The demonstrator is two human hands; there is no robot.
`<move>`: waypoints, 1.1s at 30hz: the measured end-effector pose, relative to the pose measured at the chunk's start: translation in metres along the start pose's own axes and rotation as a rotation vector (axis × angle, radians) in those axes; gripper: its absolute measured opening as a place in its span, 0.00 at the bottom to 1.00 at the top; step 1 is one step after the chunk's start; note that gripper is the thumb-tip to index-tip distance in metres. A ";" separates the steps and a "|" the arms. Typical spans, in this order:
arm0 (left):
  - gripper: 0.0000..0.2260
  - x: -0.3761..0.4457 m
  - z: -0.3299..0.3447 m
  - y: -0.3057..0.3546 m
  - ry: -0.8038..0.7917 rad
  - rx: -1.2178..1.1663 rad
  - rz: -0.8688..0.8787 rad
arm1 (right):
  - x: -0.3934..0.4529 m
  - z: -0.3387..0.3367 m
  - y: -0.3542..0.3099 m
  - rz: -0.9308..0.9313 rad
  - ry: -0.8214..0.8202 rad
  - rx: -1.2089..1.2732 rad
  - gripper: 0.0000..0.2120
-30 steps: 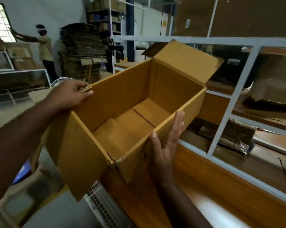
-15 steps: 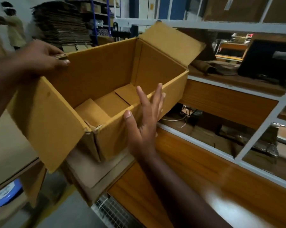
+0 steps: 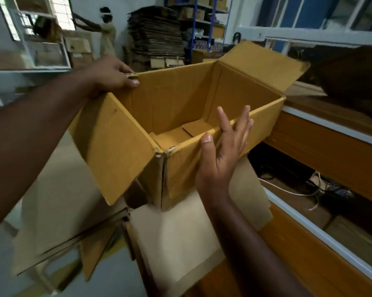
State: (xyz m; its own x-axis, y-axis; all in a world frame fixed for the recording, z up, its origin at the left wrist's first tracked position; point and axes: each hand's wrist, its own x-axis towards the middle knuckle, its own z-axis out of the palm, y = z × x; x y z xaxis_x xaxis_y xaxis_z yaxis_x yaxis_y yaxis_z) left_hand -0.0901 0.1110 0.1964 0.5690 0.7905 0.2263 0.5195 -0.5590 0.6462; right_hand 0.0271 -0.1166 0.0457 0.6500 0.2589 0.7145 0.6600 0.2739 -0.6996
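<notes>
An open brown cardboard box point(image 3: 176, 99) fills the middle of the head view, its top flaps spread out and its inside empty. My left hand point(image 3: 110, 75) grips the far left top corner of the box, thumb inside the wall. My right hand point(image 3: 221, 155) lies flat against the near long side, fingers straight and spread, thumb tip on the rim. The box is held above pale flattened cardboard sheets point(image 3: 176, 239).
A wooden counter with white frame bars point(image 3: 330, 239) runs along the right, cables on its shelf. Behind stands a tall stack of flat cartons point(image 3: 157, 37) and blue shelving. A person point(image 3: 108, 35) works at the far left by a window.
The box has swung left and lower, over the flat cardboard sheets. Both hands kept their places on it, and my view turned left.
</notes>
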 end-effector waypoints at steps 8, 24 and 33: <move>0.22 0.069 0.004 -0.043 -0.004 0.109 -0.041 | 0.012 0.055 0.025 0.071 -0.056 -0.080 0.22; 0.15 0.137 0.093 -0.214 -0.275 -0.037 0.071 | -0.027 0.127 0.070 0.629 -0.097 -0.586 0.27; 0.29 0.153 0.088 -0.216 -0.569 -0.023 0.143 | -0.036 0.126 0.069 0.823 0.055 -0.516 0.52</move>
State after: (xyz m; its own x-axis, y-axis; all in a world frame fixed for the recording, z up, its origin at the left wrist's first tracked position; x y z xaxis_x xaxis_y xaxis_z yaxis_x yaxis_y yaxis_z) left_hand -0.0598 0.3306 0.0275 0.8887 0.4450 -0.1105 0.4018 -0.6397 0.6552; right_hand 0.0016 0.0099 -0.0274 0.9901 0.1402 0.0089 0.0671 -0.4166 -0.9066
